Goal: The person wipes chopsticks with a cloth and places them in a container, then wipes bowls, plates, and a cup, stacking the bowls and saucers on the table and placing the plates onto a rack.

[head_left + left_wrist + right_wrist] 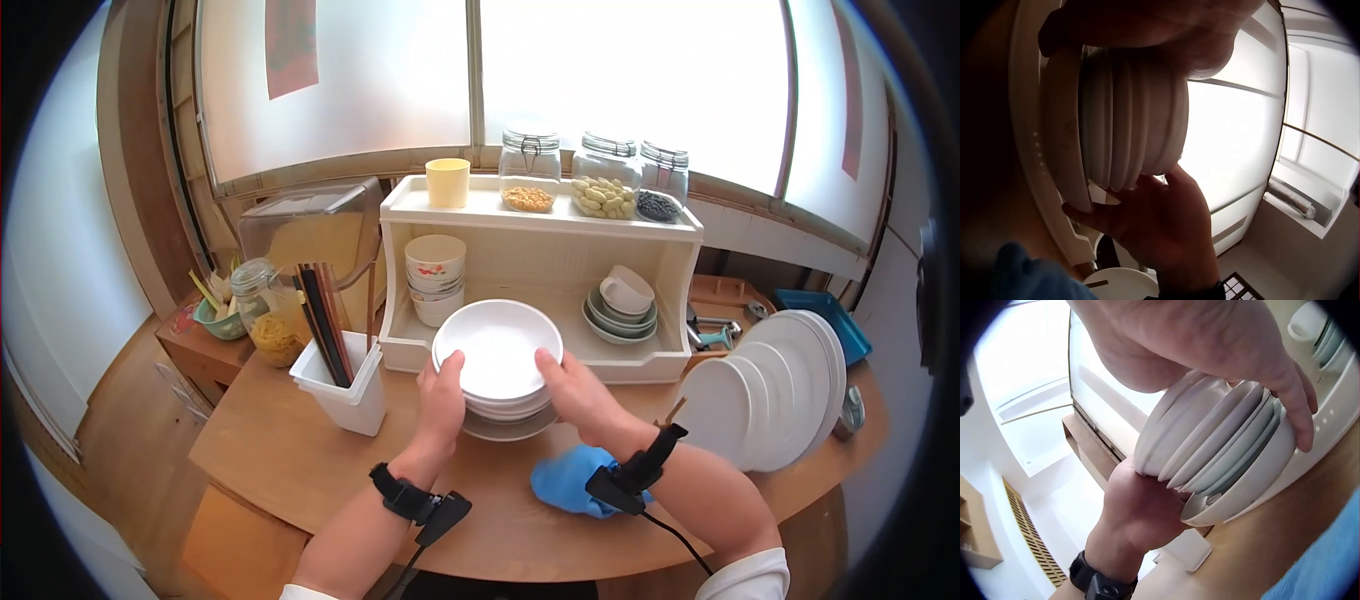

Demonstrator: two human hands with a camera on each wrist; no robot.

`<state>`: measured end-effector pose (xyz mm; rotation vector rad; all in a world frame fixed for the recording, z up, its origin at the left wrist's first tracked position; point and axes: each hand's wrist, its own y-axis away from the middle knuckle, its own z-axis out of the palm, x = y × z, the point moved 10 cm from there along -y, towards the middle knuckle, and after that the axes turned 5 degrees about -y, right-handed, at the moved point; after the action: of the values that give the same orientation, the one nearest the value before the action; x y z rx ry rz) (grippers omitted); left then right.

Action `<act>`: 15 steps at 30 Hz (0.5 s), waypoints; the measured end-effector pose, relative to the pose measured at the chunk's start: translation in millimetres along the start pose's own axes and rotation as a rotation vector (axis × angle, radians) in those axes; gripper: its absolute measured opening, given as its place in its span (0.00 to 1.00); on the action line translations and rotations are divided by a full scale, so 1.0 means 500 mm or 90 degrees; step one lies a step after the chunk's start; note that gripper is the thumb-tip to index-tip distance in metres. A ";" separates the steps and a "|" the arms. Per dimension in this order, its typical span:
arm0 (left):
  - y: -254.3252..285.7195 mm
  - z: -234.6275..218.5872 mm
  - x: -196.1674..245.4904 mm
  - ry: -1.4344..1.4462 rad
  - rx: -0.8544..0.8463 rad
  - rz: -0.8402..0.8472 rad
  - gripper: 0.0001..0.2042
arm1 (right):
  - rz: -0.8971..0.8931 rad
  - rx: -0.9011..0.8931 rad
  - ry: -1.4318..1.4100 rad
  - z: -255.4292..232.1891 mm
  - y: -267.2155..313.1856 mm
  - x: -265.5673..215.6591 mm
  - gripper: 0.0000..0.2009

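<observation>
A stack of white bowls (498,350) is held between both hands above the front of the table. My left hand (440,405) grips its left side, thumb over the top bowl's rim. On the opposite side my right hand (585,398) grips it the same way, fingers wrapped down the side. The right wrist view shows several nested bowls (1210,437) of differing depth, with a wider bowl (1266,481) at the bottom. The top bowl has nothing in it. A blue cloth (572,480) lies crumpled below my right wrist.
Behind stands a white two-level shelf (540,368) with stacked bowls (436,262), green dishes with a cup (627,290), and glass jars (604,180) on top. Chopsticks fill a white holder (350,390) at left. White plates (715,410) stand upright at right, near a blue tray (822,318).
</observation>
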<state>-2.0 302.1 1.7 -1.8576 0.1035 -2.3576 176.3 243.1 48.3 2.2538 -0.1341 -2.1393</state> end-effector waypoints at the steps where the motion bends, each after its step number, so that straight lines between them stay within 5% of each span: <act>1: 0.021 -0.018 0.001 -0.007 -0.003 0.003 0.23 | -0.003 0.001 -0.008 0.013 0.015 0.013 0.26; 7: 0.099 -0.103 -0.023 -0.087 0.009 -0.025 0.24 | 0.000 -0.004 0.049 0.081 0.022 0.141 0.26; 15: 0.100 -0.146 -0.073 -0.072 0.003 -0.025 0.23 | -0.073 -0.034 -0.016 0.114 0.018 0.174 0.25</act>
<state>-61.2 255.7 -57.8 -2.0035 0.0492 -2.2698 123.3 229.1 -40.6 2.2569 0.0530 -2.1982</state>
